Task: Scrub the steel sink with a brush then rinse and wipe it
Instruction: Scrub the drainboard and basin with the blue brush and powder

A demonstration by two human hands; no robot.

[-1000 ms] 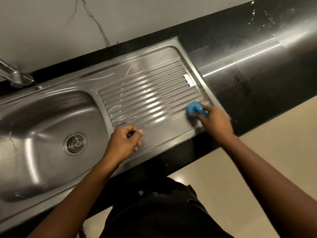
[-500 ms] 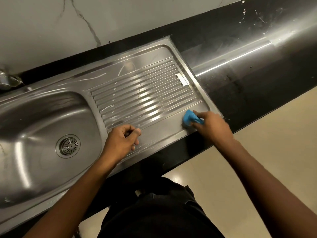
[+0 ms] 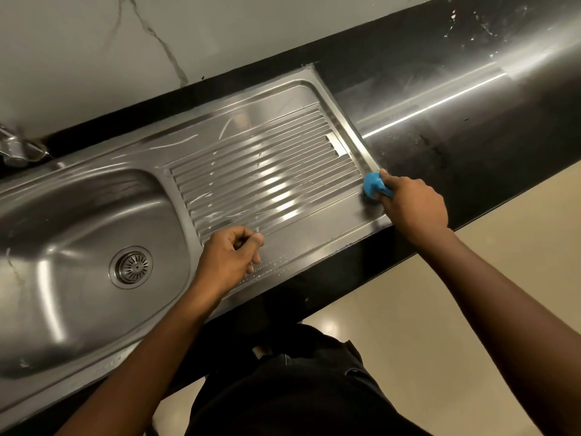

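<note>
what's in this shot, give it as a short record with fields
place: steel sink in a black countertop
right hand: grips a blue brush at the drainboard's right edge
left hand: curled, holding nothing, rests on the drainboard's front strip
basin: left of the drainboard, drain strainer in its floor
ribs: white streaks
tap: far left, blurred

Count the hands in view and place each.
2. The left hand rests curled on the drainboard near the basin; the right hand grips the blue brush at the drainboard's right edge.
</note>
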